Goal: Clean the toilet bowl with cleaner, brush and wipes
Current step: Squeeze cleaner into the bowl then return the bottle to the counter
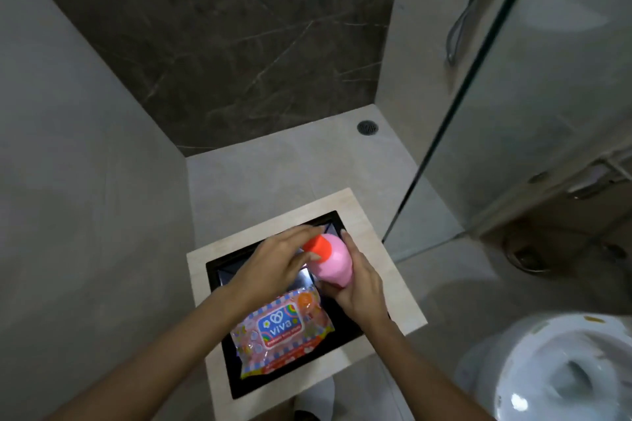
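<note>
A pink cleaner bottle [336,263] with an orange cap [318,247] is held over a black sink [219,271]. My right hand [357,287] grips the bottle's body from the right. My left hand [275,261] lies over the orange cap, fingers on it. A colourful pack of wipes [280,330] rests in the sink, below the hands. The white toilet bowl [564,369] stands open at the lower right. No brush is in view.
The sink sits in a beige counter [376,225]. A glass shower screen [513,112] rises at the right. A round floor drain [367,128] lies in the shower floor beyond. Grey tiled walls close in on the left and back.
</note>
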`<action>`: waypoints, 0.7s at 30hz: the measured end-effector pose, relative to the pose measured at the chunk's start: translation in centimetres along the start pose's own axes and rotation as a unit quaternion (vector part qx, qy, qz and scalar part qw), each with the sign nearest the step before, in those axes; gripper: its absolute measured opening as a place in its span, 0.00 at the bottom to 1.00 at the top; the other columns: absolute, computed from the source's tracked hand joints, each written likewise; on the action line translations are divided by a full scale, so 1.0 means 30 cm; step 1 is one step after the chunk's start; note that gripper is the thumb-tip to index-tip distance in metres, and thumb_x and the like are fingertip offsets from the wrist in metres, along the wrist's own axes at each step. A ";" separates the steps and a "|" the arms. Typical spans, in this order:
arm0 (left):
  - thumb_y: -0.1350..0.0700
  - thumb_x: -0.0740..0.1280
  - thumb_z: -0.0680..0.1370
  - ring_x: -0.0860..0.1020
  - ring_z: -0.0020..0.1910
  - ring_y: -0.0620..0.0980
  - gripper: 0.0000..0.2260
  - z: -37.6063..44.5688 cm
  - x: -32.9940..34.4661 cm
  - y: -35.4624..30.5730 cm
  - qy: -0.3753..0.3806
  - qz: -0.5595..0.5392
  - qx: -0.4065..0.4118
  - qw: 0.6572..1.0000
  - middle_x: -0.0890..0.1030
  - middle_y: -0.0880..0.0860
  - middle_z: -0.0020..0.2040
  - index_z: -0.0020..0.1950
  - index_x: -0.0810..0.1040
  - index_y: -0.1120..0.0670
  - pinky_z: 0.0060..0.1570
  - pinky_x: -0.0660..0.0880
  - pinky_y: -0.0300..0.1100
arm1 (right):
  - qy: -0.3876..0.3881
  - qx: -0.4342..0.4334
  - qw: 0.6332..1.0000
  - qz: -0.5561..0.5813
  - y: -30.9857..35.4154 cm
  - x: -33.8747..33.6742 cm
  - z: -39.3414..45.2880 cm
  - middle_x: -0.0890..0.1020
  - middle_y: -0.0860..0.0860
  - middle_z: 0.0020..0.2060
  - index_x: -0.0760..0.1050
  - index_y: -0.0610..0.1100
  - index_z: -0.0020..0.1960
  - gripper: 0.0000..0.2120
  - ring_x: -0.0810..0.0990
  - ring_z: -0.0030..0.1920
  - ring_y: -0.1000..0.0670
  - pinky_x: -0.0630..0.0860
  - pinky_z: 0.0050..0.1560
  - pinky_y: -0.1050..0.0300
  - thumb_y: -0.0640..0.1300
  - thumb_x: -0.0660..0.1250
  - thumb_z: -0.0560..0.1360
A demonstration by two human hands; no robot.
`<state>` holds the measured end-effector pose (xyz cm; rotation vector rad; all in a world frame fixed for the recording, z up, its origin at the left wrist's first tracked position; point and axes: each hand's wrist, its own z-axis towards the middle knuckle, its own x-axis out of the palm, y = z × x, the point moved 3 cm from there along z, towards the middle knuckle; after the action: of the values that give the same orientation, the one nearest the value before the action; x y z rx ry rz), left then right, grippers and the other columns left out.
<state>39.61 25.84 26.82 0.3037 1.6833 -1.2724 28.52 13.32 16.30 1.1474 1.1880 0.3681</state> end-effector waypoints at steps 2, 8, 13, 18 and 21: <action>0.59 0.68 0.76 0.75 0.60 0.47 0.19 0.025 -0.039 0.077 -0.009 0.016 -0.004 1.000 0.78 0.52 0.62 0.67 0.75 0.55 0.60 0.64 0.29 | 0.000 -0.010 1.000 0.024 0.026 0.087 0.067 0.76 0.53 0.65 0.61 0.50 0.76 0.48 0.77 0.62 0.51 0.74 0.56 0.61 0.65 0.73 0.62; 0.60 0.69 0.75 0.77 0.60 0.51 0.18 0.104 -0.090 0.247 -0.020 0.043 -0.004 0.999 0.79 0.53 0.62 0.65 0.76 0.56 0.60 0.65 0.32 | -0.032 0.007 0.996 0.088 0.049 0.288 0.231 0.77 0.52 0.64 0.60 0.50 0.76 0.50 0.78 0.61 0.49 0.77 0.58 0.53 0.58 0.78 0.60; 0.61 0.71 0.74 0.78 0.57 0.52 0.17 0.145 -0.092 0.346 -0.008 0.062 -0.001 0.998 0.80 0.54 0.59 0.63 0.78 0.57 0.57 0.61 0.25 | -0.027 0.029 0.994 0.104 0.005 0.406 0.312 0.79 0.51 0.62 0.58 0.52 0.76 0.51 0.79 0.59 0.49 0.77 0.58 0.52 0.54 0.81 0.60; 0.60 0.69 0.75 0.77 0.55 0.49 0.16 0.174 -0.060 0.376 0.018 0.072 0.013 0.997 0.80 0.51 0.58 0.63 0.77 0.56 0.54 0.66 0.30 | -0.026 0.072 0.985 0.153 -0.030 0.468 0.331 0.79 0.53 0.59 0.56 0.57 0.76 0.53 0.78 0.58 0.53 0.76 0.60 0.57 0.53 0.82 0.59; 0.60 0.69 0.75 0.77 0.54 0.49 0.16 0.179 -0.044 0.376 0.026 0.079 0.016 0.996 0.80 0.52 0.59 0.63 0.77 0.56 0.53 0.66 0.29 | -0.015 0.082 0.985 0.154 -0.051 0.471 0.331 0.77 0.56 0.61 0.52 0.63 0.75 0.53 0.78 0.60 0.52 0.77 0.60 0.50 0.62 0.78 0.58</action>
<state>50.80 26.53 21.16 0.4829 1.6491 -1.1835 42.17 18.27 6.81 1.4822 1.0288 0.4923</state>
